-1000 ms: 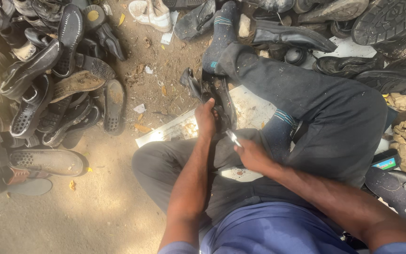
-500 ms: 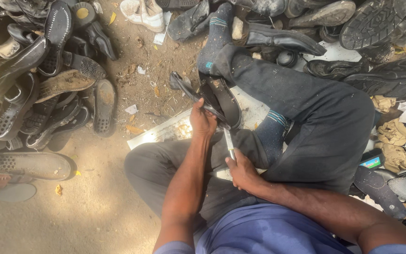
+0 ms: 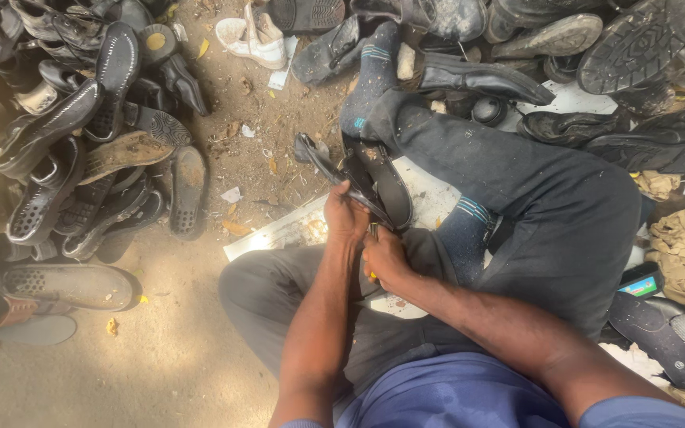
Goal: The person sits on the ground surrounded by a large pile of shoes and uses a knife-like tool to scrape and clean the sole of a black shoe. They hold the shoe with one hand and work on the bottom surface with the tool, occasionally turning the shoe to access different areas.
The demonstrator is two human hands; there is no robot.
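Gripping the near end of a dark sandal [image 3: 374, 178], the left hand [image 3: 346, 214] holds it just above the person's lap. Beside it the right hand [image 3: 384, 257] is closed around a small tool [image 3: 373, 231] with a yellowish handle, its tip against the sandal. Under the sandal lies a pale board [image 3: 279, 231] on bare, littered dirt ground [image 3: 168, 349]. The sandal is black, worn and dusty, its strap hanging loose. Beyond it, left and ahead, worn shoes [image 3: 81, 158] lie in heaps.
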